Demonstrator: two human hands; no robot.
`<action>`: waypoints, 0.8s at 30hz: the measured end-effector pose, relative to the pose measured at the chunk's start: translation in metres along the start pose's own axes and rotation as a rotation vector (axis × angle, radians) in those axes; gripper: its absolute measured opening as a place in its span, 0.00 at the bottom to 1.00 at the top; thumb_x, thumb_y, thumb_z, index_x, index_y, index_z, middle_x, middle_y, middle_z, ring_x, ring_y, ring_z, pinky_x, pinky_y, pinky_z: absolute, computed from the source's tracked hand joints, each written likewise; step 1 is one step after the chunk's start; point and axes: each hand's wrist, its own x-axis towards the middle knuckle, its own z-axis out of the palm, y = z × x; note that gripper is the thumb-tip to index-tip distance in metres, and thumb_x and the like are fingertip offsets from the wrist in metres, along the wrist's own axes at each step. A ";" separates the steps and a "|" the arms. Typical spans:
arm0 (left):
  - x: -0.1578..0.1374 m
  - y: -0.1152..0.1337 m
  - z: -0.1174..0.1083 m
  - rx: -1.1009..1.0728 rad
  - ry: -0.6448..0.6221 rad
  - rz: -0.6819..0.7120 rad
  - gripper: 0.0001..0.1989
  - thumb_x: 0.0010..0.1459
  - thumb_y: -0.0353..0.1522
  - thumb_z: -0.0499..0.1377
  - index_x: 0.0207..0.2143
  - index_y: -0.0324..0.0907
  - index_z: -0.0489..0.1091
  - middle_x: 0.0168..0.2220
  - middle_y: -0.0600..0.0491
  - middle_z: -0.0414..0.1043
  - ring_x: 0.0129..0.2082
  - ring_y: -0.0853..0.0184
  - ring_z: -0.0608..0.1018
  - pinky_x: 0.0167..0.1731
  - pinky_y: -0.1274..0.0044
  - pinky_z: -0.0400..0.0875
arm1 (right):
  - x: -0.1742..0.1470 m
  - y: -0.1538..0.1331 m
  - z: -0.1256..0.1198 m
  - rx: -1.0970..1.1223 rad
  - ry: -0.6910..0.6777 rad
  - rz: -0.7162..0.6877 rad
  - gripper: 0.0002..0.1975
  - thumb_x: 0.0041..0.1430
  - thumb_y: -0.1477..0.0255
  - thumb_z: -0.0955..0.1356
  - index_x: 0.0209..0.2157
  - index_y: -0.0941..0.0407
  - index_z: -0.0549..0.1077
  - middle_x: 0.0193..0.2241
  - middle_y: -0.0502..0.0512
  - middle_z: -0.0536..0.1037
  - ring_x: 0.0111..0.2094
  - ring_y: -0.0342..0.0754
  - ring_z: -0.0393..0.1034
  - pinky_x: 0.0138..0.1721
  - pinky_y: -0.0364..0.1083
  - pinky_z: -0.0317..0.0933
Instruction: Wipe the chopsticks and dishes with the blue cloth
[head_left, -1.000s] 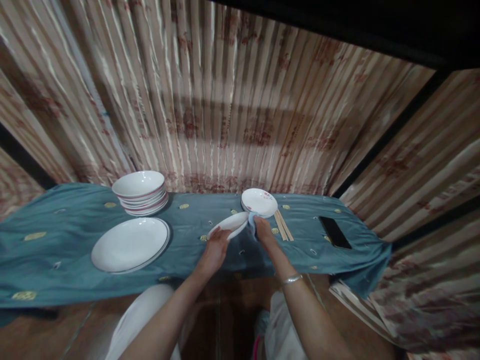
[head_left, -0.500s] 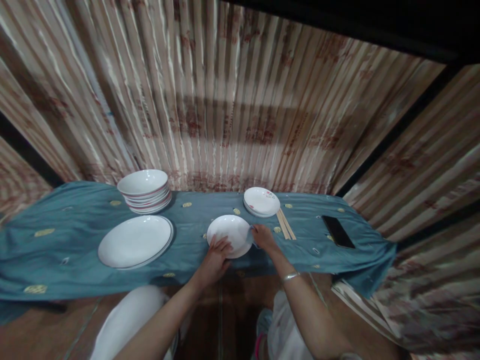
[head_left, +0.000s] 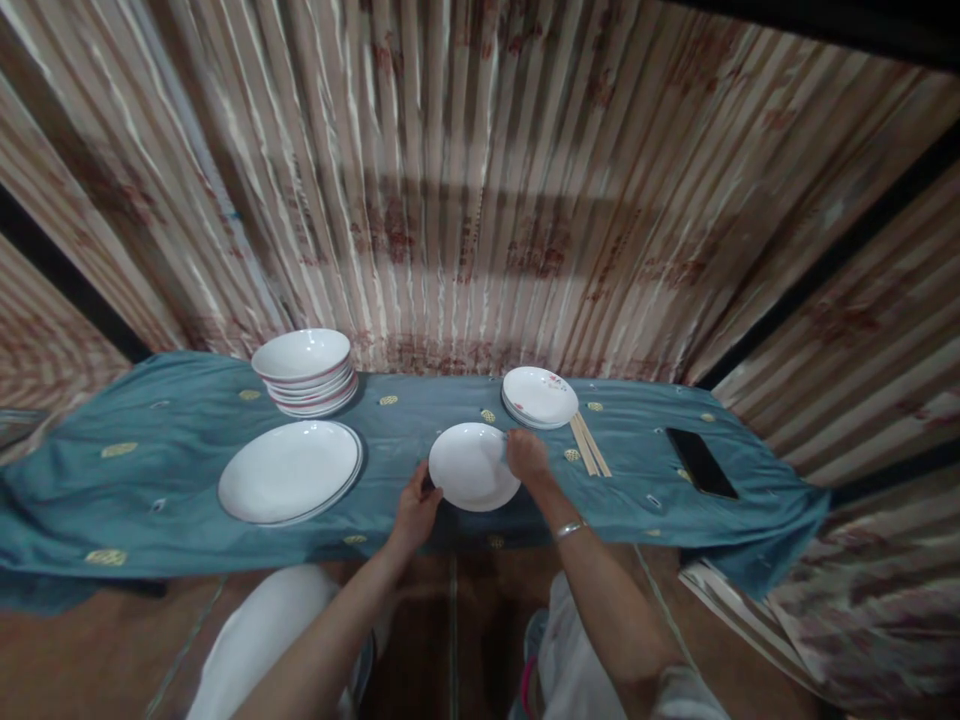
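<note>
In the middle of the cloth-covered table, near its front edge, is a round white plate (head_left: 472,470). My left hand (head_left: 418,508) grips its left rim, thumb on top and fingers beneath. At the plate's right rim, my right hand (head_left: 527,458) is closed on what looks like a small bluish-grey cloth, mostly hidden by the fingers. Just behind lies a short stack of white plates (head_left: 541,397) with red flowers. Beside that stack are light wooden chopsticks (head_left: 591,445).
Large white oval plates (head_left: 291,472) lie stacked on the left. Behind them stands a pile of white bowls (head_left: 304,358) with red rims. A black phone (head_left: 702,463) rests at the right. The blue-green tablecloth (head_left: 397,440) hangs over the front edge; a striped curtain (head_left: 450,220) closes the back.
My left hand has moved off the plate's face to its left rim. My right hand stays at the right rim, its cloth now less visible. The whole view has shifted slightly.
</note>
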 end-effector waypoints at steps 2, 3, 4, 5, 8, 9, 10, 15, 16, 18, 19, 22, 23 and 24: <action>-0.002 0.004 0.001 0.006 0.002 0.006 0.23 0.36 0.25 0.63 0.41 0.42 0.74 0.41 0.49 0.77 0.46 0.57 0.75 0.52 0.65 0.65 | 0.006 -0.006 0.001 -0.013 0.004 -0.024 0.14 0.63 0.80 0.57 0.40 0.64 0.73 0.39 0.70 0.75 0.43 0.56 0.70 0.48 0.55 0.61; -0.003 0.006 0.001 0.004 0.001 0.003 0.23 0.36 0.25 0.63 0.40 0.42 0.74 0.41 0.49 0.77 0.45 0.57 0.75 0.51 0.65 0.66 | 0.010 -0.009 0.002 -0.017 0.004 -0.033 0.14 0.63 0.80 0.57 0.39 0.63 0.72 0.38 0.69 0.75 0.43 0.56 0.69 0.50 0.55 0.60; -0.004 0.008 0.001 -0.003 -0.005 -0.001 0.23 0.36 0.25 0.62 0.40 0.42 0.74 0.41 0.49 0.77 0.45 0.57 0.75 0.51 0.65 0.66 | 0.013 -0.012 0.002 -0.019 0.003 -0.040 0.15 0.63 0.81 0.56 0.39 0.63 0.72 0.38 0.69 0.75 0.43 0.56 0.69 0.50 0.54 0.59; -0.005 0.009 0.002 -0.013 -0.011 -0.011 0.23 0.36 0.25 0.62 0.40 0.42 0.74 0.40 0.49 0.77 0.45 0.57 0.76 0.51 0.65 0.66 | 0.017 -0.016 0.002 -0.021 0.001 -0.047 0.16 0.63 0.82 0.56 0.39 0.63 0.73 0.38 0.69 0.75 0.42 0.55 0.69 0.51 0.54 0.59; -0.005 0.013 0.002 -0.053 -0.030 -0.044 0.24 0.35 0.24 0.62 0.40 0.42 0.73 0.40 0.49 0.78 0.44 0.57 0.76 0.50 0.66 0.66 | 0.028 -0.027 0.001 -0.020 -0.011 -0.068 0.18 0.62 0.84 0.54 0.38 0.63 0.73 0.36 0.69 0.75 0.41 0.54 0.69 0.50 0.53 0.59; -0.006 0.014 0.003 -0.063 -0.035 -0.050 0.24 0.35 0.24 0.61 0.40 0.42 0.73 0.40 0.50 0.78 0.44 0.57 0.76 0.50 0.66 0.66 | 0.031 -0.031 0.001 -0.018 -0.013 -0.076 0.18 0.62 0.84 0.54 0.37 0.63 0.73 0.36 0.69 0.75 0.41 0.54 0.69 0.50 0.53 0.59; -0.006 0.015 0.003 -0.071 -0.038 -0.054 0.24 0.35 0.23 0.61 0.40 0.42 0.73 0.40 0.50 0.78 0.44 0.58 0.76 0.51 0.66 0.66 | 0.033 -0.035 0.001 -0.016 -0.015 -0.084 0.18 0.62 0.84 0.54 0.38 0.63 0.73 0.36 0.69 0.75 0.41 0.54 0.69 0.51 0.53 0.58; -0.006 0.016 0.003 -0.067 -0.056 -0.050 0.24 0.35 0.23 0.60 0.40 0.42 0.74 0.40 0.50 0.78 0.45 0.58 0.76 0.51 0.67 0.66 | 0.038 -0.056 0.002 0.007 -0.014 -0.143 0.19 0.65 0.82 0.53 0.41 0.64 0.73 0.39 0.68 0.75 0.42 0.54 0.68 0.51 0.53 0.57; -0.006 0.016 0.002 -0.069 -0.059 -0.046 0.24 0.35 0.23 0.60 0.41 0.42 0.74 0.41 0.50 0.77 0.45 0.58 0.76 0.51 0.67 0.66 | 0.039 -0.060 0.002 0.013 -0.016 -0.154 0.19 0.65 0.82 0.53 0.41 0.64 0.73 0.39 0.68 0.75 0.42 0.54 0.68 0.50 0.52 0.57; -0.006 0.015 0.002 -0.077 -0.062 -0.044 0.24 0.36 0.23 0.61 0.41 0.42 0.74 0.41 0.50 0.77 0.45 0.58 0.76 0.51 0.67 0.66 | 0.042 -0.068 0.003 0.027 -0.027 -0.177 0.18 0.65 0.82 0.54 0.41 0.63 0.74 0.38 0.66 0.76 0.40 0.52 0.68 0.50 0.51 0.58; -0.006 0.014 0.002 -0.085 -0.060 -0.048 0.24 0.35 0.23 0.61 0.40 0.42 0.74 0.41 0.50 0.77 0.45 0.58 0.76 0.51 0.67 0.66 | 0.044 -0.072 0.004 0.033 -0.034 -0.189 0.17 0.64 0.82 0.56 0.40 0.63 0.74 0.38 0.65 0.76 0.39 0.52 0.69 0.49 0.50 0.58; -0.006 0.014 0.002 -0.115 -0.060 -0.052 0.23 0.35 0.23 0.61 0.39 0.42 0.74 0.40 0.51 0.78 0.44 0.58 0.76 0.49 0.67 0.67 | 0.048 -0.083 0.005 0.051 -0.057 -0.232 0.14 0.61 0.84 0.58 0.38 0.64 0.74 0.36 0.64 0.77 0.37 0.50 0.69 0.48 0.48 0.58; -0.006 0.014 0.002 -0.123 -0.061 -0.052 0.23 0.35 0.23 0.61 0.39 0.42 0.74 0.40 0.51 0.78 0.43 0.59 0.76 0.49 0.68 0.68 | 0.048 -0.086 0.004 0.058 -0.064 -0.251 0.14 0.61 0.84 0.58 0.38 0.64 0.75 0.36 0.64 0.77 0.37 0.50 0.69 0.48 0.48 0.58; -0.006 0.014 0.002 -0.129 -0.061 -0.054 0.23 0.35 0.23 0.61 0.39 0.42 0.74 0.40 0.51 0.78 0.43 0.59 0.76 0.49 0.68 0.68 | 0.047 -0.090 0.004 0.065 -0.069 -0.272 0.14 0.61 0.84 0.59 0.37 0.64 0.75 0.36 0.63 0.78 0.37 0.50 0.69 0.48 0.47 0.57</action>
